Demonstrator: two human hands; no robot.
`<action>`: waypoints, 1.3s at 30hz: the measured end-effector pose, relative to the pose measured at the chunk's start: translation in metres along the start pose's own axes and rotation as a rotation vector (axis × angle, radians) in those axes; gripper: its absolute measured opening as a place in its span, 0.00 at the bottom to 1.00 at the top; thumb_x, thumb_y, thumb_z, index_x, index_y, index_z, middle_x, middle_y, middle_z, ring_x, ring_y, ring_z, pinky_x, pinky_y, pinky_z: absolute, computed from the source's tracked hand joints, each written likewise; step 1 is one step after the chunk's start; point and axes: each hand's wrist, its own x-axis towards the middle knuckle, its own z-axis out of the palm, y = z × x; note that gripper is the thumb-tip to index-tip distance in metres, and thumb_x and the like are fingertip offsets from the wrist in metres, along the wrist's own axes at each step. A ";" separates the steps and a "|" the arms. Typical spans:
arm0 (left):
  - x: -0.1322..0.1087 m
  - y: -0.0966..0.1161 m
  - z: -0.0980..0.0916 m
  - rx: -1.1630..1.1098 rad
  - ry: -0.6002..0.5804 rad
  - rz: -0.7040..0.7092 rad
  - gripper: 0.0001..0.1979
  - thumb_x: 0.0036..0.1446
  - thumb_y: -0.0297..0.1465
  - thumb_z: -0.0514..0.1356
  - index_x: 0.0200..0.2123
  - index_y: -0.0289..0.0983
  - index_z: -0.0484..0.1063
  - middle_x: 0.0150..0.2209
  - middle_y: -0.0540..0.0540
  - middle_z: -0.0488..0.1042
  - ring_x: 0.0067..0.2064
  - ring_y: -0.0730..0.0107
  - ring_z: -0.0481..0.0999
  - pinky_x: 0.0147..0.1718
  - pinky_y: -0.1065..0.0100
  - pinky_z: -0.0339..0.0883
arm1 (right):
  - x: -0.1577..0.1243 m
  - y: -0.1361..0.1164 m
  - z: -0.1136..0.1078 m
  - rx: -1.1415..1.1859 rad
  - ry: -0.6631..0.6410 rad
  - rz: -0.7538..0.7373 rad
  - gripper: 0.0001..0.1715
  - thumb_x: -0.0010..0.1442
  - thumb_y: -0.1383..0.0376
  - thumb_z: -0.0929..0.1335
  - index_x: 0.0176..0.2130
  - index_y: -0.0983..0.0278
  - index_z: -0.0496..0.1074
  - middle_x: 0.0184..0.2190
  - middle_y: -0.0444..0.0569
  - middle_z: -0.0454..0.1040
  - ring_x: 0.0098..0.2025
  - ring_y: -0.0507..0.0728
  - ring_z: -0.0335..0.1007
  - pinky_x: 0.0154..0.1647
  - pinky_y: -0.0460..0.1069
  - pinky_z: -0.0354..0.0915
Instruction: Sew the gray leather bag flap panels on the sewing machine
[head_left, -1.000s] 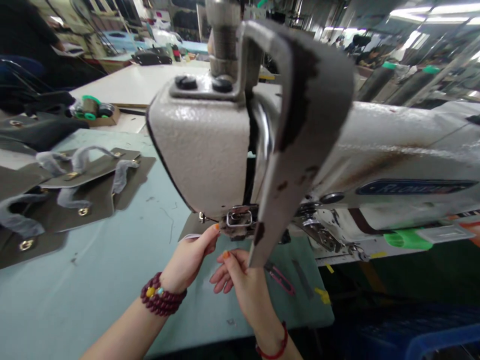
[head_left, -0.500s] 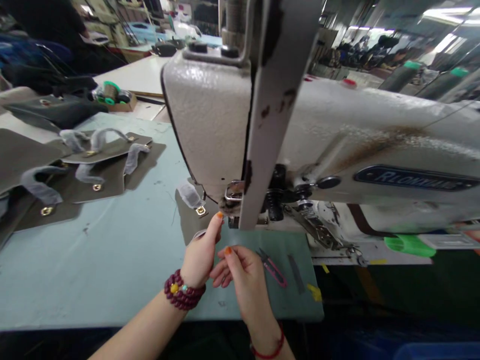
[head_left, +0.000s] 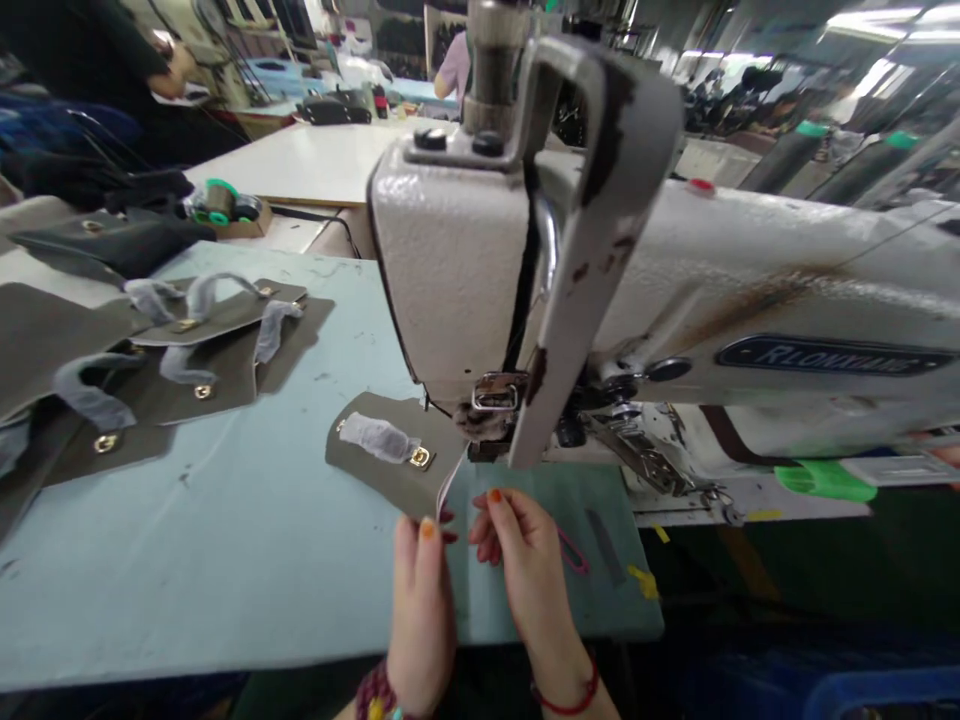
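A grey leather-like bag panel (head_left: pixel 375 478) lies partly beneath the sewing machine head (head_left: pixel 454 270), its pale right edge running up to the presser foot area. On it is a handle wrapped in white film (head_left: pixel 375 437), with a gold metal fitting (head_left: pixel 421 457) at one end. My left hand (head_left: pixel 424 600) is closed at the panel's near edge, thumb on top. Just to the right, my right hand (head_left: pixel 521 555) has its fingers curled toward the thumb; whatever they hold, if anything, is too small to see. Pink thread snips (head_left: pixel 574 552) lie partly hidden behind it.
Several similar grey panels with film-wrapped handles (head_left: pixel 202 365) are piled at the left. A box of thread spools (head_left: pixel 229 208) stands behind them. A metal strip (head_left: pixel 604 545) and yellow tape (head_left: pixel 643 580) lie right of my hands. A person (head_left: pixel 97 90) is at back left.
My left hand has pulled back toward me from the needle area. More of the panel and its handle now shows left of the machine head. The camera view has shifted slightly.
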 end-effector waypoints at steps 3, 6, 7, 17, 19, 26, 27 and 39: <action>0.018 -0.013 -0.065 0.149 0.172 0.175 0.22 0.66 0.43 0.50 0.59 0.42 0.63 0.58 0.40 0.66 0.59 0.55 0.67 0.52 0.57 0.66 | 0.004 -0.003 0.006 -0.032 0.053 -0.025 0.24 0.65 0.50 0.64 0.36 0.68 0.75 0.29 0.51 0.76 0.28 0.53 0.72 0.26 0.43 0.62; 0.079 0.004 -0.104 0.553 -0.264 0.649 0.24 0.68 0.39 0.47 0.65 0.44 0.57 0.65 0.39 0.59 0.66 0.50 0.57 0.63 0.48 0.53 | 0.013 -0.010 0.020 -0.089 0.065 -0.080 0.24 0.66 0.50 0.63 0.33 0.67 0.74 0.27 0.48 0.72 0.28 0.53 0.70 0.26 0.43 0.61; 0.104 0.015 -0.106 0.664 -0.416 0.821 0.27 0.68 0.42 0.47 0.67 0.44 0.53 0.67 0.38 0.56 0.67 0.47 0.55 0.64 0.45 0.50 | 0.017 -0.012 0.026 -0.128 0.065 -0.119 0.24 0.66 0.51 0.63 0.29 0.66 0.71 0.24 0.45 0.69 0.26 0.51 0.66 0.26 0.43 0.58; 0.156 0.110 -0.052 1.096 -0.812 1.326 0.31 0.58 0.49 0.59 0.60 0.40 0.65 0.47 0.37 0.70 0.46 0.49 0.73 0.48 0.49 0.69 | 0.027 -0.014 0.042 -0.271 0.136 -0.162 0.22 0.63 0.57 0.62 0.22 0.65 0.64 0.19 0.42 0.61 0.24 0.50 0.57 0.23 0.44 0.51; 0.142 0.114 -0.053 1.134 -0.775 1.277 0.30 0.58 0.48 0.60 0.59 0.39 0.66 0.49 0.36 0.69 0.49 0.47 0.72 0.48 0.49 0.68 | 0.026 -0.015 0.038 -0.286 0.154 -0.166 0.22 0.63 0.57 0.62 0.22 0.65 0.66 0.20 0.43 0.64 0.26 0.51 0.60 0.25 0.43 0.53; 0.119 0.122 -0.040 1.258 -0.659 1.125 0.28 0.61 0.50 0.55 0.55 0.38 0.71 0.47 0.35 0.70 0.49 0.44 0.71 0.45 0.48 0.70 | 0.036 -0.023 0.030 -0.334 0.113 -0.149 0.24 0.63 0.56 0.62 0.22 0.67 0.67 0.20 0.43 0.63 0.25 0.50 0.57 0.26 0.44 0.54; 0.118 0.124 -0.038 1.261 -0.650 1.113 0.27 0.61 0.50 0.54 0.54 0.38 0.72 0.45 0.36 0.71 0.48 0.44 0.71 0.44 0.48 0.70 | 0.037 -0.024 0.030 -0.336 0.115 -0.150 0.23 0.63 0.56 0.62 0.22 0.67 0.67 0.20 0.43 0.63 0.25 0.50 0.57 0.26 0.44 0.53; 0.129 0.126 -0.041 1.206 -0.702 1.108 0.22 0.62 0.50 0.53 0.46 0.43 0.76 0.37 0.42 0.71 0.38 0.53 0.71 0.39 0.55 0.66 | 0.008 0.002 0.025 -0.150 -0.011 -0.065 0.25 0.67 0.49 0.62 0.36 0.65 0.75 0.27 0.47 0.75 0.24 0.52 0.72 0.27 0.44 0.66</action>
